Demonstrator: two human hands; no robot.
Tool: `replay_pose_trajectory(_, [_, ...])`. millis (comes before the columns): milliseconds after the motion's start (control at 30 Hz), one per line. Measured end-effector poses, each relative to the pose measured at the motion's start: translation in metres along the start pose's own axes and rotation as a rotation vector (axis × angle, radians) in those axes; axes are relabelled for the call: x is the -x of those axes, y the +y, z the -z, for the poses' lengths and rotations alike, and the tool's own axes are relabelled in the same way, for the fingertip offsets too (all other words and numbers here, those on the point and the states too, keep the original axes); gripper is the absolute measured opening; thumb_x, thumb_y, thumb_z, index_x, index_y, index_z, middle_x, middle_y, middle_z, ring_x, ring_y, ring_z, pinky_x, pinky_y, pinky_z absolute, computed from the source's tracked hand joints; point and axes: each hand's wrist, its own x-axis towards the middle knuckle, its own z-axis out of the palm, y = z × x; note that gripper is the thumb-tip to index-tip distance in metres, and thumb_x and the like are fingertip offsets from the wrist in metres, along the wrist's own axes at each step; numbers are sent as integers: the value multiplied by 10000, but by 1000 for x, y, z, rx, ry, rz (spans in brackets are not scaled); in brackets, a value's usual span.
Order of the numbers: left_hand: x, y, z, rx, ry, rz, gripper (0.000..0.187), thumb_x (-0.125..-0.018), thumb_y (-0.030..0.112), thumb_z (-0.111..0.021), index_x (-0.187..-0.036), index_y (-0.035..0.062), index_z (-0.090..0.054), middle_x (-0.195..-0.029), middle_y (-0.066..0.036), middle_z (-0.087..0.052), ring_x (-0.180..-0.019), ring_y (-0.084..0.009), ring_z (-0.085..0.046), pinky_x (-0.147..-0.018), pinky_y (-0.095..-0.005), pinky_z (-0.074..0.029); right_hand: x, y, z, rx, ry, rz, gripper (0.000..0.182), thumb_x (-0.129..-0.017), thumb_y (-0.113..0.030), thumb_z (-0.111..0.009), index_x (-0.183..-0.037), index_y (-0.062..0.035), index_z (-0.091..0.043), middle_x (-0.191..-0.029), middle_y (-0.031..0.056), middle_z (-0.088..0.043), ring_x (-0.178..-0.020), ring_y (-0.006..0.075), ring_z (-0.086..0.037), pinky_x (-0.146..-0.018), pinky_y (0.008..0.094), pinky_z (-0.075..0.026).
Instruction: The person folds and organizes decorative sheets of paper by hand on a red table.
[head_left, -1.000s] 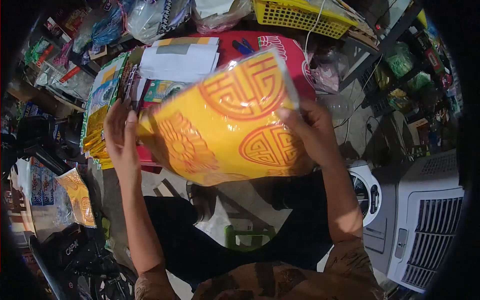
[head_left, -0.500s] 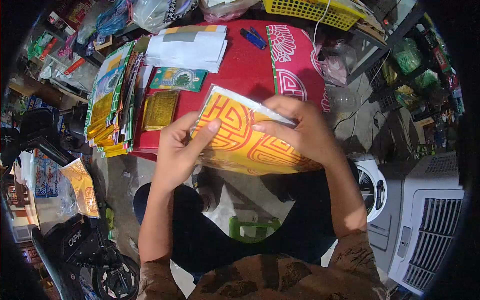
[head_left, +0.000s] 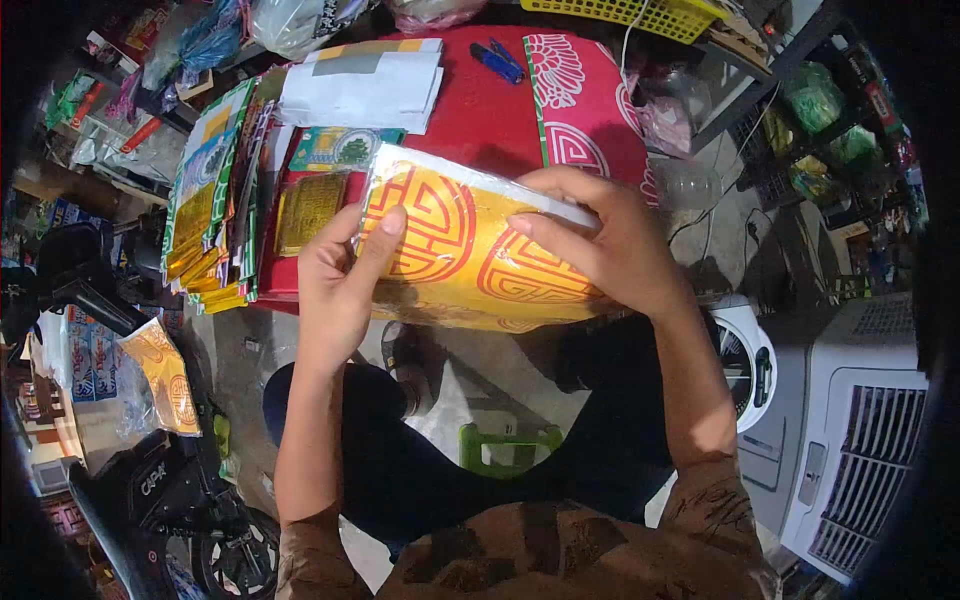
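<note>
Both hands hold a yellow paper packet [head_left: 430, 225] printed with red round emblems, in a clear plastic sleeve, above the near edge of a red-covered table [head_left: 480, 130]. My left hand [head_left: 345, 275] grips its left end, thumb on the front. At its upper right edge, my right hand [head_left: 590, 230] pinches it with the thumb in front and fingers behind; white paper shows along that edge. Left of the packet lie a gold-coloured pack [head_left: 310, 213] and a green printed paper [head_left: 335, 149]. Farther back are folded white sheets [head_left: 355, 95].
A stack of colourful packets [head_left: 210, 190] covers the table's left side. A blue stapler-like object [head_left: 497, 62] lies at the back beside a folded pink patterned sheet [head_left: 580, 110]. A yellow basket [head_left: 640, 15] stands behind. A green stool [head_left: 510, 450] is between my legs.
The packet and both hands have shifted slightly left and up, and its front faces me a little more flatly. Both hands keep their hold. The camera view has shifted slightly.
</note>
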Motion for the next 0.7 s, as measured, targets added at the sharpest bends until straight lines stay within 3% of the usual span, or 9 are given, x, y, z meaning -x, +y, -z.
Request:
replay_pose_trajectory(67, [0,0,-5,19,16,-9,273,-1090,198,-675,-1216,-39,-725,-1073,-47,-775,-932,-62,-682,-850,-247,-535,0,5,-8,-8,77,43,373,-973,-263,-776,-1280,-62,-708,-1130,151,-775,-1011,297,-767,-880,385,-575])
replay_pose_trajectory(167, [2,-1,-12,10,30,-20,260,-1087,195,-680,-1198,-35,-729,-1065,-47,-775,-929,-63,-685,-843,-248,-538,-1,-3,-11,298,185,231,420,-916,-259,-826,-1280,-92,-701,-1131,114,-742,-999,327,-734,-869,422,-567])
replay_pose_trajectory(267, [5,1,-19,-24,26,-7,247,-1086,193,-683,-1172,-34,-728,-1048,-45,-773,-924,-64,-686,-831,-244,-539,-3,6,-13,543,314,511,472,-841,-235,-868,-1268,-132,-693,-1136,62,-689,-995,315,-694,-860,445,-553])
replay_pose_trajectory(367, [8,2,-25,-14,13,-2,238,-1087,194,-683,-1152,-32,-724,-1034,-41,-769,-921,-62,-684,-821,-240,-539,-6,8,-13,665,366,653,499,-788,-207,-883,-1245,-154,-689,-1153,27,-660,-987,273,-675,-873,440,-540])
replay_pose_trajectory(700, [16,6,-32,-23,34,-33,221,-1075,191,-703,-1124,-23,-725,-1018,-30,-758,-910,-45,-661,-810,-229,-525,0,8,-22,765,342,635,393,-776,-234,-880,-1118,-139,-712,-1107,15,-656,-997,221,-647,-942,436,-526])
